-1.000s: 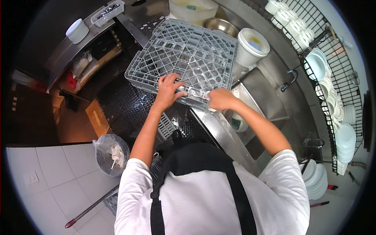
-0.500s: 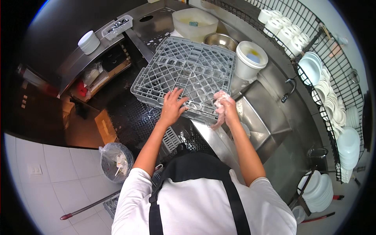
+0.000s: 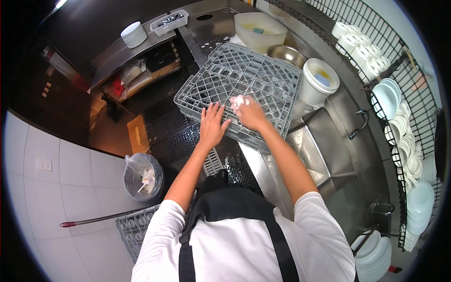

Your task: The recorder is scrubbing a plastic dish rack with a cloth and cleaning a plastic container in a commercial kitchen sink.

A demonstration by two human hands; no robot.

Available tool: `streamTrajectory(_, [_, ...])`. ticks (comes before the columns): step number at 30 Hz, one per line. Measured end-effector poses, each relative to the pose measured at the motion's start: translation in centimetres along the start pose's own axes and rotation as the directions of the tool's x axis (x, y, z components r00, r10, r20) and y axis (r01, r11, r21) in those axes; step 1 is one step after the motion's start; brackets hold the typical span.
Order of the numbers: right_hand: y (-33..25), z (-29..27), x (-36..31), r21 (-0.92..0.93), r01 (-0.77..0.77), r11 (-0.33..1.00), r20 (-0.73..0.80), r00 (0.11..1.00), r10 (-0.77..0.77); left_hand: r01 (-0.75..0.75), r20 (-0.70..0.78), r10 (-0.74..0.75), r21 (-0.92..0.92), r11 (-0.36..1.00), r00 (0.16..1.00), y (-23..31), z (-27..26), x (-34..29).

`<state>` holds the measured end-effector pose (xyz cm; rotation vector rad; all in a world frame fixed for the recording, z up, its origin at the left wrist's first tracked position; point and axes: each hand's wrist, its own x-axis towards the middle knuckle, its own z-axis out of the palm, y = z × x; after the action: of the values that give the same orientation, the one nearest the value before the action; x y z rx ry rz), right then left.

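Our right hand [image 3: 252, 115] clenches a cloth [image 3: 238, 102], seemingly wiping the rack [image 3: 249, 79]; our left hand [image 3: 213, 126], splayed at its near edge, should brace next.

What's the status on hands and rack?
Left hand open, at near edge of grey rack. Right hand gripping pinkish cloth at rack's top. White bucket beside rack's right side.

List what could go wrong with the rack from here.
1. Tipping: the grey plastic dish rack's left corner appears to jut over the dark floor; with the left hand on its near edge, heavy pressure might tilt it.
2. Snagging: the cloth bunched in the right hand could catch on the open lattice.
3. Knocking: the white bucket sits close by the rack's right side; a shove might bump it.
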<state>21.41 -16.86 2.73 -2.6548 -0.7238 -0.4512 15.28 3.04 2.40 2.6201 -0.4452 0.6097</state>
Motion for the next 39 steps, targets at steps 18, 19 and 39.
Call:
streamTrajectory(18, [-4.4, 0.8, -2.9, 0.156, 0.028, 0.987, 0.002, 1.000, -0.029, -0.168, -0.018, 0.168, -0.201, 0.965, 0.986, -2.6, -0.6, 1.0])
streamTrajectory(19, [-4.1, 1.3, -2.7, 0.152, -0.014, 0.988, 0.004, 1.000, 0.013, -0.197, -0.031, 0.195, -0.216, 0.956, 0.980, -2.5, -0.4, 1.5])
streamTrajectory(39, [-4.3, -5.8, -2.4, -0.046, -0.020, 0.999, 0.336, 0.941, 0.035, -0.212, 0.003, 0.228, -0.358, 0.909, 0.974, -6.2, -1.3, 2.9])
